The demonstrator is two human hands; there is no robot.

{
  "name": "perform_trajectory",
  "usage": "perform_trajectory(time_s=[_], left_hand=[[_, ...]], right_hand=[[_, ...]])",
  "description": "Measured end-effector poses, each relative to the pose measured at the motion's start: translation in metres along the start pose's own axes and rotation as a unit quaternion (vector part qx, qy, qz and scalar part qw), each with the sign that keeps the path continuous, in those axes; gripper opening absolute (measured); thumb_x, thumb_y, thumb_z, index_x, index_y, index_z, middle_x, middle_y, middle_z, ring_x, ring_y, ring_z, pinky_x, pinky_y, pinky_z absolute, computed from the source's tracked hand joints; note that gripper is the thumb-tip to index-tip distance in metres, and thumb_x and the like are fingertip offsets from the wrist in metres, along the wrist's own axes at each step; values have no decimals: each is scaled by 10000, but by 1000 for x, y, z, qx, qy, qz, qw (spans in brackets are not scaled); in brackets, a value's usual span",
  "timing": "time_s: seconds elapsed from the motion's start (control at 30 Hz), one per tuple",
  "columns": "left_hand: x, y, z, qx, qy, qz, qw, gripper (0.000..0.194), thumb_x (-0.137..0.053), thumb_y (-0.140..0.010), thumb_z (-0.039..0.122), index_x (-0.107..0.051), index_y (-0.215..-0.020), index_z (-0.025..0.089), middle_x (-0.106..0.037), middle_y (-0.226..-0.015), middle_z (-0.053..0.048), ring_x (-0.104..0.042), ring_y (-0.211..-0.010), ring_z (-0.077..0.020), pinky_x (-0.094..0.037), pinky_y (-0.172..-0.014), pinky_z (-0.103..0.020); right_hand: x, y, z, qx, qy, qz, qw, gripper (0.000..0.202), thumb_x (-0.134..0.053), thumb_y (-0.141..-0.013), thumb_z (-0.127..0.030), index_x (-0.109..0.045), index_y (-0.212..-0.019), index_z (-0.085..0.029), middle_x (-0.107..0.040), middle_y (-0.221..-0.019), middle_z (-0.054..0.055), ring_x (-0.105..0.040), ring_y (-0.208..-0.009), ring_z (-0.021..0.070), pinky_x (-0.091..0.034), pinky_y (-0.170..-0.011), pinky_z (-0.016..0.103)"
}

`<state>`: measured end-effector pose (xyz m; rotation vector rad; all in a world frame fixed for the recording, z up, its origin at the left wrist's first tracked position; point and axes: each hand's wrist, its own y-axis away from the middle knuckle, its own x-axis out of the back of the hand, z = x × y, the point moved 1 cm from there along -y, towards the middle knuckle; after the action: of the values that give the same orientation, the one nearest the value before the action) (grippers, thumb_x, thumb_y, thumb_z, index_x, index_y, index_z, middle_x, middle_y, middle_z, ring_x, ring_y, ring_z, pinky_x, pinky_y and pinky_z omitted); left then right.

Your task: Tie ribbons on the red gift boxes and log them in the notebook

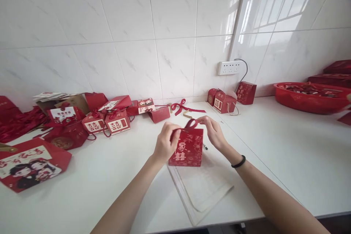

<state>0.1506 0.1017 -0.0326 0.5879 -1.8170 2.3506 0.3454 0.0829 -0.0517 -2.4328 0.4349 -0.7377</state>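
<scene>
A red gift box (189, 150) with pale lettering stands upright in front of me, at the back of some white paper sheets (208, 186). On top of it a dark red ribbon (193, 123) rises in a loop. My left hand (167, 140) is closed at the box's upper left corner, pinching the ribbon between thumb and fingers. At the upper right, my right hand (214, 131) has its fingers bent toward the ribbon loop; its fingertips meet the loop's edge, and whether they grip it is hard to see. A thin dark pen-like item (205, 147) shows partly behind the box.
Several red boxes (117, 121) and a large box with a cartoon couple (35, 164) lie left. A ribbon bow (181, 106) lies near the wall. Small boxes (223, 101) stand below a power strip (229, 68); a red basin (309, 98) is far right.
</scene>
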Motion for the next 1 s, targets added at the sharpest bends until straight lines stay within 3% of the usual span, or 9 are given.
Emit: perform_trajectory(time_s=[0.1,0.2,0.3,0.5,0.63,0.77,1.0], left_hand=[[-1,8,-4,30,14,3,999,98,-482,-870,119,-535,-918,187,-552,-808,-13,-549,-752,-109,-474,-681,-223],[4,5,-2,54,33,-13,998,68,-512,-855,132,-555,-864,184,-573,-784,-4,-559,-732,-104,-479,-670,-219],[6,-1,4,94,52,-21,994,58,-531,-840,147,-572,-818,181,-609,-787,-6,-582,-738,-106,-488,-662,-215],[0,0,7,113,138,25,984,199,-621,-782,203,-479,-922,200,-644,-938,-32,-637,-858,-142,-533,-755,-279],[-1,-3,6,89,79,46,992,202,-668,-764,232,-469,-780,199,-642,-810,4,-640,-781,-119,-527,-687,-230],[-2,-6,6,49,68,59,995,100,-617,-803,150,-528,-812,194,-631,-762,30,-624,-731,-82,-512,-678,-186],[0,-8,10,34,55,12,998,170,-527,-855,114,-651,-917,214,-642,-825,8,-600,-754,-89,-501,-683,-200]], right_hand=[[3,10,-29,83,-162,-18,983,439,-306,-944,-494,-595,-871,-173,-621,-890,73,-591,-853,194,-475,-796,341],[1,16,-50,92,-166,-23,982,218,-510,-885,-382,-585,-861,-179,-605,-821,35,-583,-741,155,-481,-681,285],[-4,19,-60,78,-159,10,984,80,-544,-860,-254,-575,-885,-185,-616,-852,27,-592,-733,134,-482,-638,252],[-12,22,-63,55,-127,45,989,31,-568,-834,-200,-586,-812,-190,-633,-793,0,-593,-700,123,-490,-653,243],[-13,23,-63,75,-98,48,991,57,-569,-838,-206,-581,-784,-194,-629,-773,-5,-586,-691,127,-479,-654,249],[-14,24,-63,78,-100,34,991,44,-550,-843,-207,-585,-819,-196,-631,-798,1,-592,-727,133,-485,-689,260],[-13,22,-62,39,-126,10,991,85,-544,-808,-190,-590,-879,-189,-650,-876,18,-611,-791,146,-503,-746,284]])
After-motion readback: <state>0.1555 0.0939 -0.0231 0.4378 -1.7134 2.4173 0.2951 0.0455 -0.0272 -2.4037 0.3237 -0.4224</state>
